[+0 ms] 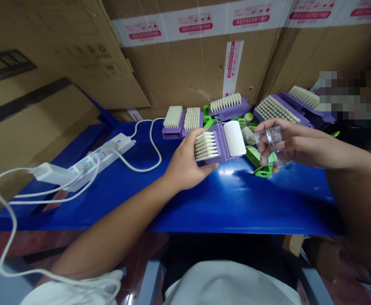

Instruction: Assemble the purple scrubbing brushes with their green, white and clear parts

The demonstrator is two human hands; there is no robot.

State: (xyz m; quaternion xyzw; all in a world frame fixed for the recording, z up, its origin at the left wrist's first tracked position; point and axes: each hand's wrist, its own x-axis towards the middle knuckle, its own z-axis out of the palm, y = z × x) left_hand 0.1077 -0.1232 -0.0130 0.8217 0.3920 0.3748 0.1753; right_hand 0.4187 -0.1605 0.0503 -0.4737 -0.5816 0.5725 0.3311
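Observation:
My left hand [185,163] grips a purple nail brush [221,146] with cream bristles, and a white rounded cover [235,138] sits against its side. My right hand [291,142] holds a clear plastic case [270,146] close to that brush, with a small gap between them. Several more purple brushes [228,106] lie beyond my hands, bristles up. Bright green plastic pieces [253,155] lie under and just past my right hand.
The brushes and pieces rest on a blue metal table [236,197]. A white power strip [105,154] with a plug adapter [53,173] and loose white cables lies at the left. Tall cardboard boxes [198,63] with printed tape stand behind and left of the table.

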